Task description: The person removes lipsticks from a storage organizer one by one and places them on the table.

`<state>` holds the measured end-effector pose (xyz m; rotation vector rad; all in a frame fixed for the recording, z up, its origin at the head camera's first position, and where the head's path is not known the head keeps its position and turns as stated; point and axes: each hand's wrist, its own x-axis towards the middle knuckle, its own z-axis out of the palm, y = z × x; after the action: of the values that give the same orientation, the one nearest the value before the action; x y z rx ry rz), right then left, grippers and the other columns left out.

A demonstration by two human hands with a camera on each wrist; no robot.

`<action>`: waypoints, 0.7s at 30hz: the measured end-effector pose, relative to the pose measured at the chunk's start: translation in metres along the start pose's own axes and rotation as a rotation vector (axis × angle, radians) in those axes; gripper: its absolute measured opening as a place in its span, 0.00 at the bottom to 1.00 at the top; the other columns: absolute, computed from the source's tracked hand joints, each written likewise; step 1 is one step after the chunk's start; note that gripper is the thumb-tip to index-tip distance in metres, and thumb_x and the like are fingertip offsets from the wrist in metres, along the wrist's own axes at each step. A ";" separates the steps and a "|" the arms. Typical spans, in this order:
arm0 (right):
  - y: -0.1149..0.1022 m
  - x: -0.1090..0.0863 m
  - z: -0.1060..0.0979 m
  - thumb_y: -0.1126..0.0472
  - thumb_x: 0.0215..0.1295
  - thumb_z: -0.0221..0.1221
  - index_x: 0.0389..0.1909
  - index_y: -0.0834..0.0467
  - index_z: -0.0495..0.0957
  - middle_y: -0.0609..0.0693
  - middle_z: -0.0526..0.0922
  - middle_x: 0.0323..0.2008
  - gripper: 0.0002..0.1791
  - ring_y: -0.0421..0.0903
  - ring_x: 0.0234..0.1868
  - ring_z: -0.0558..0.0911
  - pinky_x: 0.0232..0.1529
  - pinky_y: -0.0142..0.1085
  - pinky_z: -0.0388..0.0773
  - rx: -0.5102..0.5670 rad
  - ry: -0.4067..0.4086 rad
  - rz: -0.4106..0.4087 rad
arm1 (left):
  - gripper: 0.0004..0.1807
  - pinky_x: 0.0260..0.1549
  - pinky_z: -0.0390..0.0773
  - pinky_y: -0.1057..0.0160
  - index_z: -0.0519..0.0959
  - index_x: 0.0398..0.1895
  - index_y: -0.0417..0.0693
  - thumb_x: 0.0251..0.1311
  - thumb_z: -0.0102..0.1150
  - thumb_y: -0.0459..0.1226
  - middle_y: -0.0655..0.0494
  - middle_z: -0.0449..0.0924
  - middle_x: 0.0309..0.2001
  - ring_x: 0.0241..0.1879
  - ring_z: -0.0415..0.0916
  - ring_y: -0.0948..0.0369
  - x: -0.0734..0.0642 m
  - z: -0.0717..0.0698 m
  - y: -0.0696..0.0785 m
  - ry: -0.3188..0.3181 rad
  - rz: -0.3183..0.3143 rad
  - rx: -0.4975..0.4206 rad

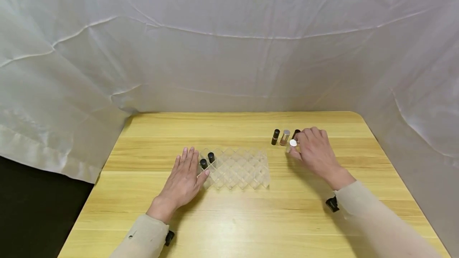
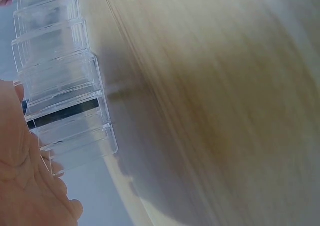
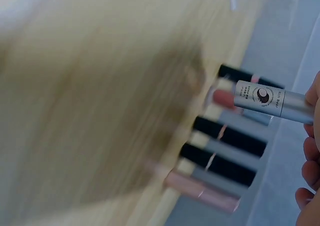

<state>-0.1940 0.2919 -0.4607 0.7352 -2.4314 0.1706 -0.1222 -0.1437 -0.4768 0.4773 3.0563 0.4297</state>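
**Silver tube [image 3: 267, 101] pinched beside its row; a carry to the clear rack [image 1: 244, 170] seems called for**

The fingers of my right hand [image 1: 315, 152] are closed to the tube's width, pinching its upper end; the right wrist view shows the printed label. I read the step in hand as picking this tube out of the row. Whether its lower end is off the surface [image 1: 229, 218], I cannot tell. The next move, I judge, calls for a steady pinch, a straight lift past the neighbours, then travel between eight and nine o'clock to a free cell.

At about ten o'clock from that hand stand a black tube [image 1: 275, 137] and a silver-topped tube [image 1: 285, 137]; the right wrist view adds a pink tube [image 3: 202, 191] at one end of the row.

My left hand [image 1: 182, 181] grips nothing: its fingers lie straight, pointing to about one o'clock along the rack's nine-o'clock end, thumb at the near corner, apparently bracing it. Just inside that end, two black-capped tubes [image 1: 211, 157] sit in cells; those toward three o'clock look unfilled.
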 end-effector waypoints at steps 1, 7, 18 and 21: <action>0.004 -0.003 0.000 0.32 0.81 0.36 0.33 0.64 0.72 0.58 0.73 0.30 0.39 0.60 0.35 0.70 0.39 0.52 0.66 -0.009 -0.003 0.002 | 0.45 0.83 0.41 0.40 0.47 0.84 0.34 0.83 0.37 0.60 0.37 0.43 0.85 0.85 0.34 0.44 0.000 0.000 0.000 0.000 0.001 0.001; 0.032 -0.021 -0.004 0.44 0.73 0.47 0.34 0.67 0.72 0.60 0.74 0.30 0.27 0.61 0.34 0.69 0.36 0.51 0.64 -0.053 0.011 -0.010 | 0.45 0.83 0.41 0.39 0.46 0.84 0.34 0.83 0.36 0.60 0.36 0.43 0.85 0.85 0.33 0.44 0.000 0.001 -0.001 0.000 0.000 0.002; 0.070 -0.044 -0.009 0.50 0.68 0.48 0.34 0.69 0.74 0.62 0.75 0.29 0.23 0.63 0.33 0.70 0.33 0.50 0.61 -0.081 0.031 0.018 | 0.45 0.83 0.40 0.39 0.46 0.84 0.34 0.83 0.36 0.60 0.37 0.41 0.85 0.86 0.33 0.44 -0.003 -0.001 -0.003 -0.002 -0.004 -0.009; 0.077 -0.048 -0.010 0.51 0.67 0.51 0.37 0.70 0.75 0.62 0.76 0.31 0.22 0.63 0.34 0.71 0.33 0.50 0.62 -0.073 0.000 0.058 | 0.45 0.83 0.40 0.39 0.46 0.84 0.33 0.83 0.35 0.60 0.37 0.41 0.86 0.86 0.33 0.44 -0.003 -0.001 -0.003 -0.004 -0.004 -0.009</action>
<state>-0.1986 0.3813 -0.4768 0.6330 -2.4471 0.1043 -0.1201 -0.1478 -0.4772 0.4713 3.0499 0.4418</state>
